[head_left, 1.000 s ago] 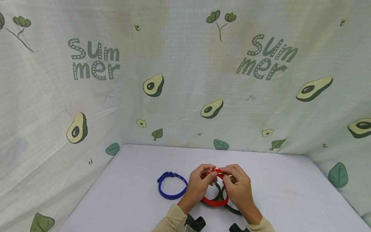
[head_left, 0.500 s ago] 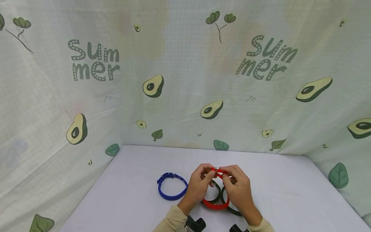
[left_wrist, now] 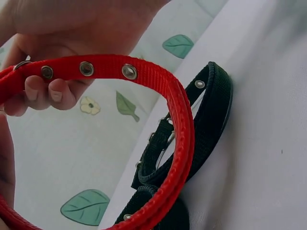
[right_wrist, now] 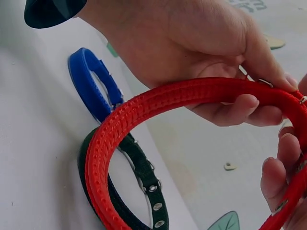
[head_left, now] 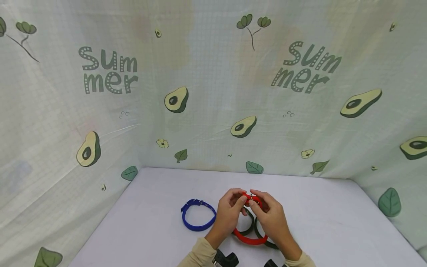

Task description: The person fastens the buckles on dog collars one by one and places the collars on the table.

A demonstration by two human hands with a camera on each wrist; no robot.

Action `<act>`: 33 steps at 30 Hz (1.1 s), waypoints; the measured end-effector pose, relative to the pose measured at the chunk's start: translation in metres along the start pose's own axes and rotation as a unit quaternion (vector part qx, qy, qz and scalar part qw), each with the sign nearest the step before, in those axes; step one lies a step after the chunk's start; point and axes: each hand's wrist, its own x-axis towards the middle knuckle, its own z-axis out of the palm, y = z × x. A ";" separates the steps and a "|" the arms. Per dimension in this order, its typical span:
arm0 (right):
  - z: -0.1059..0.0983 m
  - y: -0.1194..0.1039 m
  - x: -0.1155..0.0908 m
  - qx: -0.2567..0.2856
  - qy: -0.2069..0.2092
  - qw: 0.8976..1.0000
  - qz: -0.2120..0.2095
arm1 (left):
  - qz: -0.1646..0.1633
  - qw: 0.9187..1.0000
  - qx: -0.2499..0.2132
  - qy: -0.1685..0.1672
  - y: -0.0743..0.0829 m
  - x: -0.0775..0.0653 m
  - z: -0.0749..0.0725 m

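Both hands hold a red buckle collar [head_left: 251, 241] in front of the body, its loop hanging below the fingers. My left hand [head_left: 227, 214] pinches it near the metal buckle, which sits between the two hands at the top. My right hand [head_left: 274, 219] holds the strap just right of the buckle. Metal eyelets line the red strap [left_wrist: 108, 67] in the left wrist view, with curled right fingers [left_wrist: 57, 93] beneath it. In the right wrist view, left-hand fingers [right_wrist: 240, 109] curl under the band. Part of the buckle is hidden by fingers.
A blue collar [head_left: 199, 227] lies on the white table [head_left: 150, 222] left of the hands. Dark collars [head_left: 270, 244] lie behind the red loop, partly covered. Black wrist devices [head_left: 227, 259] sit by the sleeves. A patterned cloth [head_left: 207, 74] walls the table's back and sides.
My right hand's fingers have shifted left toward the buckle, closer to the left fingertips. The red loop hangs slightly lower and further right. My left hand has barely moved.
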 end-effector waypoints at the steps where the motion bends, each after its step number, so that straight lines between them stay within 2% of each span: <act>1: 0.000 0.001 0.000 -0.006 -0.001 1.000 -0.001 | 0.002 1.000 -0.001 -0.003 0.000 0.000 0.001; 7: 0.002 0.002 0.001 -0.011 -0.002 1.000 0.026 | 0.005 1.000 -0.004 -0.003 -0.001 0.000 0.001; 14: -0.001 0.000 0.002 0.035 -0.010 0.994 0.100 | -0.002 1.000 -0.013 0.006 0.001 0.000 -0.001; 21: -0.001 -0.002 0.001 0.061 -0.018 0.989 0.137 | -0.023 0.999 -0.031 0.018 0.002 -0.003 -0.003; 26: -0.001 -0.001 0.000 0.067 -0.016 0.988 0.137 | -0.023 0.998 -0.059 0.020 0.001 -0.005 -0.002; 33: -0.003 0.001 0.004 0.061 -0.018 0.991 0.122 | -0.033 0.995 -0.085 0.043 0.000 -0.002 0.001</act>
